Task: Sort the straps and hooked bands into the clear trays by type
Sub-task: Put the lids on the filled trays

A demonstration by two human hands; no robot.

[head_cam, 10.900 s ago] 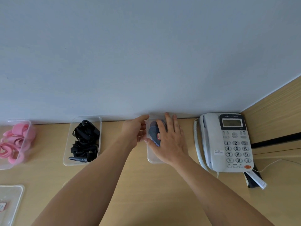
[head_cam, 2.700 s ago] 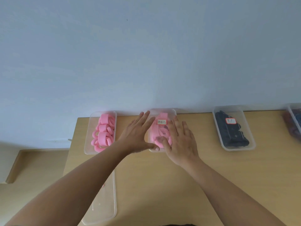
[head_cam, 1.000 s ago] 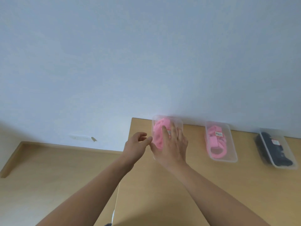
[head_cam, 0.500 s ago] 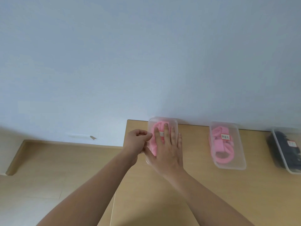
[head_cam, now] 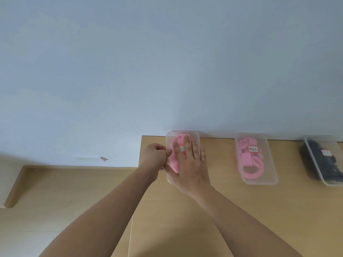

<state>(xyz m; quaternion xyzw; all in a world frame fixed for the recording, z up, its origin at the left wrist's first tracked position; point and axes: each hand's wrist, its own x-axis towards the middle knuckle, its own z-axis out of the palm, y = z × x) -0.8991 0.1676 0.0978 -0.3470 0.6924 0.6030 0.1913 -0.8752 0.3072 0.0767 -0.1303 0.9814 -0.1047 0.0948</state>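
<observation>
Your right hand lies flat, fingers spread, across the top of the leftmost clear tray, palm down and pressing on it rather than gripping anything. Your left hand is curled into a loose fist right against that tray's left wall, thumb and forefinger pinched together at the rim; whether they hold the rim itself or something small, you can't tell from here. Under your right fingers there's a bundle of pink straps inside the tray, and a small white label peeks out between two fingers. That tray sits at the tabletop's far left corner, its far end against the wall. Moving right along the far edge, a second clear tray holds more pink looped straps with a red-bordered label on top, well apart from the first. Farther right, at the frame's edge, a third tray holds dark bands and carries its own label. Off the table's left edge, the wooden floor shows below.
</observation>
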